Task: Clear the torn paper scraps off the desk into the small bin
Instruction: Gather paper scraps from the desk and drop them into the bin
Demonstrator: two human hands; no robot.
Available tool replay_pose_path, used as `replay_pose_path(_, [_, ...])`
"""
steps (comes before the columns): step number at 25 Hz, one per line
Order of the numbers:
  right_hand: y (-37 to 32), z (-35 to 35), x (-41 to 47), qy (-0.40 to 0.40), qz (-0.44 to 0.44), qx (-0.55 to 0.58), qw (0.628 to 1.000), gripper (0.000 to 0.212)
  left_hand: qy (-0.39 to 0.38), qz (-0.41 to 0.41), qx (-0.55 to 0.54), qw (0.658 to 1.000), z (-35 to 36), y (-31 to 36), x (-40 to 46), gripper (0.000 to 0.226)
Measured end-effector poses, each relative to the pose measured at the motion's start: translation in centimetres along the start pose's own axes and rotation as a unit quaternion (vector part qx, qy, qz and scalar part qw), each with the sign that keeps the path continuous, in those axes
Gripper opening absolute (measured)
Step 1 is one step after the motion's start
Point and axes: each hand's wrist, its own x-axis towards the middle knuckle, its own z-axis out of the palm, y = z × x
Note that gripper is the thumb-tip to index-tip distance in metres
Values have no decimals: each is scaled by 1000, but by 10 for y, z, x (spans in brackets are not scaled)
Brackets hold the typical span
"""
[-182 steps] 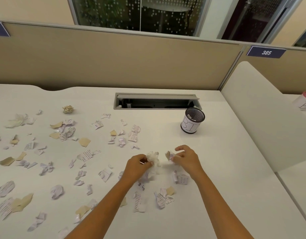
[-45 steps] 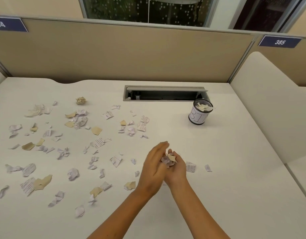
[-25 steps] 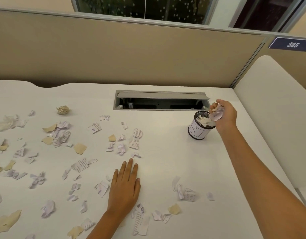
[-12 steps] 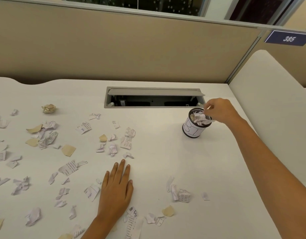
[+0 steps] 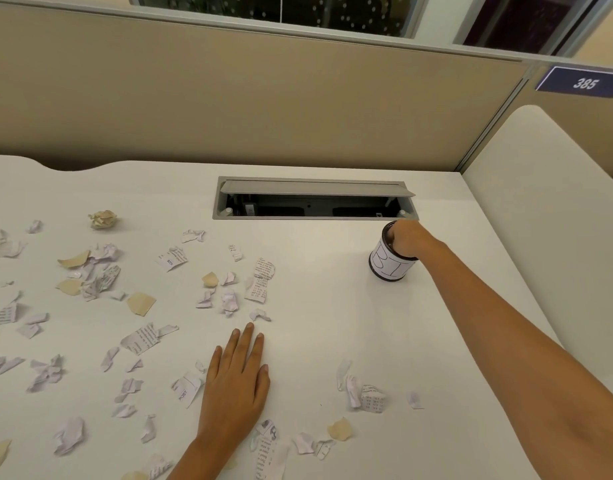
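Note:
The small bin (image 5: 390,268), a dark cup with a white hand-lettered label, stands at the back right of the white desk (image 5: 332,323). My right hand (image 5: 407,239) is on top of it, fingers curled and pushed down into its mouth; the bin's contents are hidden under the hand. My left hand (image 5: 236,382) lies flat on the desk, fingers straight, among torn paper scraps. Printed white and tan scraps (image 5: 260,278) cover the left and middle of the desk. A few more scraps (image 5: 367,394) lie at the front right, and a crumpled tan ball (image 5: 103,219) sits far left.
An open grey cable hatch (image 5: 313,199) is sunk into the desk just behind the bin. A beige partition (image 5: 229,98) closes the back. A cream side divider (image 5: 547,220) bounds the right edge.
My right hand carried a handful of scraps from the desk's middle to the bin, dropped them in, and now has sunk into the bin's mouth. My left hand stays flat on the desk.

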Motion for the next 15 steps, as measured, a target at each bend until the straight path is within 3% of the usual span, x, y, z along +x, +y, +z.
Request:
replay_pose_path(4, [3,-11,-4,18,8,4,1000,31,0,3,-1,1000,0,-1,-1,55])
replay_pose_path(7, [7,-20,-24,140,44,72,987,27,-1,6,-3,1000,-2,0,1,55])
replay_pose_path(10, [1,-7,-61,254,39,173,951,28,-4,7,-17,1000,-5,1,1,58])
replay_pose_path(15, [-31,71,-136,191,-24,315,929,19,-16,1,-78,997,-11,-1,3,58])
